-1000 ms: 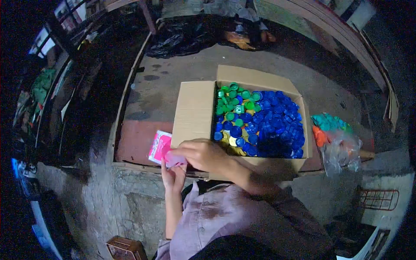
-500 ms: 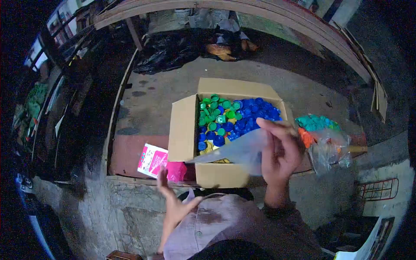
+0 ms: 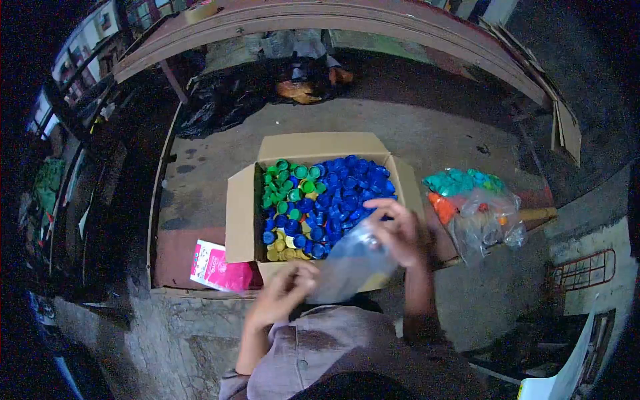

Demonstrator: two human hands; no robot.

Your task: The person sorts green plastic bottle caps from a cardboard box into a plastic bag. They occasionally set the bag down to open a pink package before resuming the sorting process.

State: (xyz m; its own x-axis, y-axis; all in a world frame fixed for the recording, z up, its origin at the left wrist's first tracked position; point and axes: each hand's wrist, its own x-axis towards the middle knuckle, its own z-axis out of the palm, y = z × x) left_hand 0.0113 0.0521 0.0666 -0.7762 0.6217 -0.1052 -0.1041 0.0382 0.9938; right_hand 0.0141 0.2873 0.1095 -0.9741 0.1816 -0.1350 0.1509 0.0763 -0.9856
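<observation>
A: Both hands are on the clear bag (image 3: 350, 267). The left hand (image 3: 283, 293) pinches its near end, fingers closed on the plastic, and the right hand (image 3: 399, 230) grips the far end between thumb and curled fingers

B: And where's the bag itself?

A: It's held slack in the air over the near edge of the cardboard box (image 3: 240, 213), and it looks empty to me. I'd say no filling has begun: blue caps (image 3: 353, 187), green caps (image 3: 287, 181) and a few yellow caps (image 3: 283, 254) all lie loose in the box

B: Anything done at all?

A: A second bag (image 3: 477, 210) on the surface (image 3: 413, 127) to the right holds teal and orange caps, so some look bagged already

B: Any writing to read?

A: The pink packet (image 3: 217, 267) just left of the box has print on it, too small to read, and the box shows none
</observation>
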